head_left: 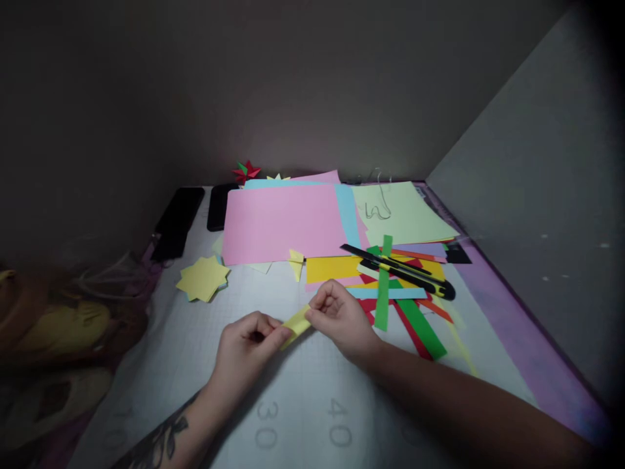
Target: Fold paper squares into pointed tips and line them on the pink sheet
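Observation:
A narrow yellow paper strip (296, 323) is stretched at a slant between my two hands, above the white gridded mat (312, 384). My left hand (249, 348) pinches its lower left end between thumb and forefinger. At the upper right end, my right hand (342, 319) grips it the same way, fingers curled. Just beyond the hands lies a small folded yellow paper piece (295, 263). Left of it rests a stack of yellow star-shaped papers (203, 279). Beside my right hand, a green strip (384, 293) crosses a pile of coloured paper strips.
A black and yellow utility knife (405, 273) lies on the strips at right. Pink sheets (283, 225) and pale green sheets (405, 212) cover the back. Two dark phone-like objects (180, 210) lie back left, near a red and green paper star (247, 171). Walls stand behind and right.

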`<action>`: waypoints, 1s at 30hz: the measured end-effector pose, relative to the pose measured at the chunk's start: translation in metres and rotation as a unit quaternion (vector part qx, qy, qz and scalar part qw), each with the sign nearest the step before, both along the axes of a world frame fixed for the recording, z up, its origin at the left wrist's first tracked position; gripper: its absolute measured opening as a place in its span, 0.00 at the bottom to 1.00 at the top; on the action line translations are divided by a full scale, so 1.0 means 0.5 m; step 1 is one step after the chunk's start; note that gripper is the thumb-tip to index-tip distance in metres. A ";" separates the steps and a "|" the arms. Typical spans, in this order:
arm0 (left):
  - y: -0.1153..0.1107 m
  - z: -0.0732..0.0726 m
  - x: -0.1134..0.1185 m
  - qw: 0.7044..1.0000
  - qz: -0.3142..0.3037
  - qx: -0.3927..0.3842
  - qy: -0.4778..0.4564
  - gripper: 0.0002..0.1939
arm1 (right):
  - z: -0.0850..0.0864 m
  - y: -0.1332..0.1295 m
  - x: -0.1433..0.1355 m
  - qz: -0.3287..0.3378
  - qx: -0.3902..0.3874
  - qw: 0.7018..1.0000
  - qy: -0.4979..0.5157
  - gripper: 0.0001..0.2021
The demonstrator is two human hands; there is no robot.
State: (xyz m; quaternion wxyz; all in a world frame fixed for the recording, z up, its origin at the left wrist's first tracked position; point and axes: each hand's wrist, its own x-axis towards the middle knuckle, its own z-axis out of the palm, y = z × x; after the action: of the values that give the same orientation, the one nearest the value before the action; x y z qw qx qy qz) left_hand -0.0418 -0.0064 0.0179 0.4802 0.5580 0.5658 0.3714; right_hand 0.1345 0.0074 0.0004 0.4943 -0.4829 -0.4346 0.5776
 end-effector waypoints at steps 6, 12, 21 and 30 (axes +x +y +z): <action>0.001 -0.005 0.003 0.999 0.004 -0.016 -0.036 0.14 | -0.001 -0.003 0.000 -0.002 0.019 1.000 -0.006 0.09; 0.005 -0.015 -0.005 0.998 -0.015 -0.039 -0.041 0.12 | -0.005 -0.006 0.004 -0.010 0.039 0.998 -0.050 0.08; -0.004 -0.003 0.009 0.995 0.038 -0.022 -0.085 0.13 | 0.014 -0.015 -0.019 0.064 0.021 0.997 -0.028 0.22; -0.003 -0.002 0.014 0.996 0.029 -0.017 -0.079 0.12 | 0.016 -0.008 -0.013 0.021 -0.018 1.000 -0.007 0.19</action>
State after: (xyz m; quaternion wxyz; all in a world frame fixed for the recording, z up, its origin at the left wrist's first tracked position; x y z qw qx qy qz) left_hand -0.0347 -0.0081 0.0171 0.5217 0.5025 0.5480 0.4183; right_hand 0.1279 0.0035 0.0082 0.4703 -0.4862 -0.4379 0.5922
